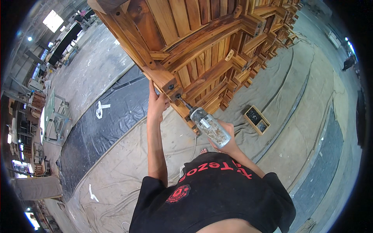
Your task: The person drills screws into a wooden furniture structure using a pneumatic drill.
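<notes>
Head view: a stack of slatted wooden furniture frames (210,42) is seen across the upper centre of the frame, tilted toward the upper right. The left hand (156,104) is raised at centre frame, its fingers (152,88) laid flat and extended against the lower corner block of the nearest frame; nothing is gripped. The right hand (227,139) is closed around a dusty, clear-bodied power tool (209,126) just right of centre, the tool's bit (182,101) set against a dark fastener on that corner block. A small wooden box of dark screws (257,119) lies on grey floor cloths (295,116) at centre right.
</notes>
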Tool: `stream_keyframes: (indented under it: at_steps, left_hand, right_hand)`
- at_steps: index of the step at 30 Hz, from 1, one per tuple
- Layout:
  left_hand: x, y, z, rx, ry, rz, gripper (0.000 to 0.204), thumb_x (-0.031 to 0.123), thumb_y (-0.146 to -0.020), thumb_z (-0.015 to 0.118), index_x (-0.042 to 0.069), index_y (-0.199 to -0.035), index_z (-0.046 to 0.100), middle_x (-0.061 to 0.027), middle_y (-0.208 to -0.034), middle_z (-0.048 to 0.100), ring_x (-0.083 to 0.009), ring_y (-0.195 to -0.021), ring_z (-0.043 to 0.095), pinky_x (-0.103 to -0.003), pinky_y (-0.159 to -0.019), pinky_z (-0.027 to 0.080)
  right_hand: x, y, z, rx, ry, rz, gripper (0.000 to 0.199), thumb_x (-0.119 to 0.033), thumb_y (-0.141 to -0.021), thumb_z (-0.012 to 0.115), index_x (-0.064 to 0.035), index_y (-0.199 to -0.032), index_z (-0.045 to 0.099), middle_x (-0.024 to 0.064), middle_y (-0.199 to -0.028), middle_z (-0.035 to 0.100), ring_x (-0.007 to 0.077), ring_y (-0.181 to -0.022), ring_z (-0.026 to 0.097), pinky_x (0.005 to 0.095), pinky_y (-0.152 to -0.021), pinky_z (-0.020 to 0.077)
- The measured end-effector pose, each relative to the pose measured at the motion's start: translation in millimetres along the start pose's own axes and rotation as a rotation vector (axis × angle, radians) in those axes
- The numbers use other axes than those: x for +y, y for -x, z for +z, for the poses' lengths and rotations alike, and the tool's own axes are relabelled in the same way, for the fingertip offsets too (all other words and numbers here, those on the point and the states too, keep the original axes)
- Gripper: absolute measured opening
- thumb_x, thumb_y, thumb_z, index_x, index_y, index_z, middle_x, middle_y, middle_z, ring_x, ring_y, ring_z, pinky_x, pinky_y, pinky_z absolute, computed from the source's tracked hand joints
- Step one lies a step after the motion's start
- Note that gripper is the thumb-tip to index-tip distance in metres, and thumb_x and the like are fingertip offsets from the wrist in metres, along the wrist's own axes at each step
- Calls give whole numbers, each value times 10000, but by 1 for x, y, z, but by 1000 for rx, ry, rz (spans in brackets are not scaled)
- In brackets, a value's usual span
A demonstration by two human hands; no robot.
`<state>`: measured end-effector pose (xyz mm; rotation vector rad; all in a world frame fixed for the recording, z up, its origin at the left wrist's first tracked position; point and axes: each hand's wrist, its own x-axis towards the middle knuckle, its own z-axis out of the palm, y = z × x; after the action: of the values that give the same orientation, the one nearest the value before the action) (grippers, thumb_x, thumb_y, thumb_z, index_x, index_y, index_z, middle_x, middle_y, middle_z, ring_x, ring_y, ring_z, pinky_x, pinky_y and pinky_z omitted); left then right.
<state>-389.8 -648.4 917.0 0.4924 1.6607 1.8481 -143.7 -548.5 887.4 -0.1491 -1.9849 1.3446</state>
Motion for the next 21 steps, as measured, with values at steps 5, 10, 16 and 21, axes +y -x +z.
stream_keyframes:
  at_steps: [5,10,16,21]
  left_hand:
    - [-1,1,-1,10,3,-18,791,-44,-912,401,191,-1534,-28,24,-721,437,-55,-558,359,-211,-445,265]
    - [-4,0,-1,28,-22,-13,779,-51,-907,374,187,-1534,-21,18,-721,436,-59,-555,363,-215,-445,271]
    - [-6,-1,6,96,15,-21,578,-3,-984,372,218,-1485,186,28,-747,470,-31,-524,299,-188,-408,217]
    - [-7,-2,-3,38,-7,-25,778,-55,-906,358,190,-1535,-30,7,-746,456,-61,-559,363,-218,-449,277]
  right_hand:
    - [1,1,1,1,-3,29,383,-53,-616,706,34,-982,632,162,-815,616,340,-662,593,324,-624,482]
    - [1,0,-1,-14,16,1,383,-66,-608,713,30,-971,633,157,-812,618,330,-662,601,323,-622,480]
    - [5,0,2,-8,24,13,378,-73,-607,718,29,-961,631,149,-807,611,324,-666,603,322,-625,478]
    - [7,0,2,-42,48,15,392,-82,-612,721,28,-978,629,156,-838,617,326,-682,608,322,-639,484]
